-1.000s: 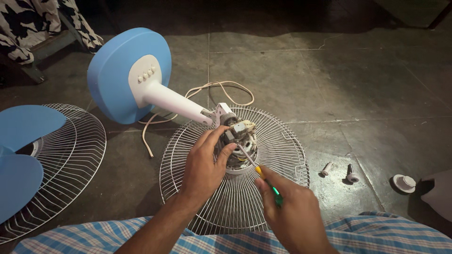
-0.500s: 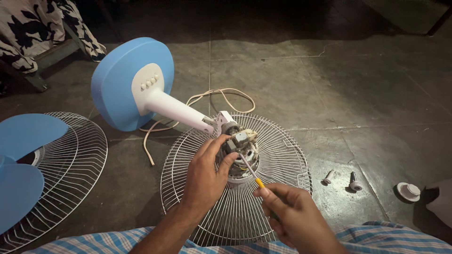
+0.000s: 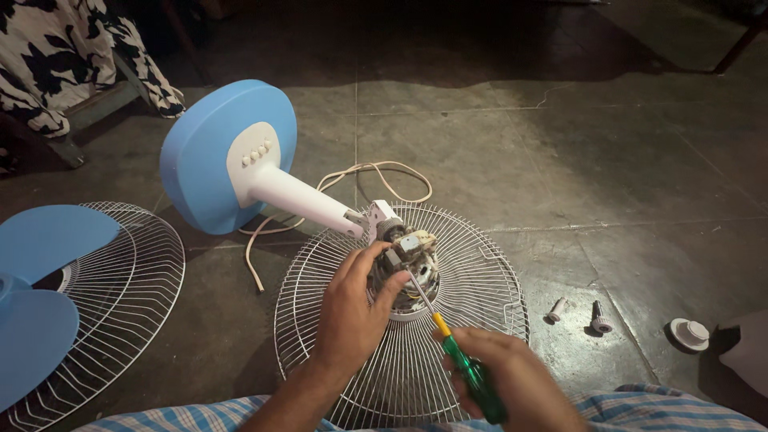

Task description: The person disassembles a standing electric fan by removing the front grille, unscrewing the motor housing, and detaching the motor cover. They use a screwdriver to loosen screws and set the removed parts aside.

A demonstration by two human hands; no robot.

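Steadying the bare fan motor (image 3: 406, 264) on the rear grille (image 3: 472, 264) with my left hand (image 3: 352, 308) curled around it, I hold the green screwdriver (image 3: 468, 376) in my closed right hand (image 3: 512, 380), tip at the motor; loosening seems underway, needing firm, square pressure.

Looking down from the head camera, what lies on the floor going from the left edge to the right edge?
Blue fan blades on a wire grille → blue round fan base → left hand on the bare motor → right hand with a green screwdriver → two small knobs → white cap.
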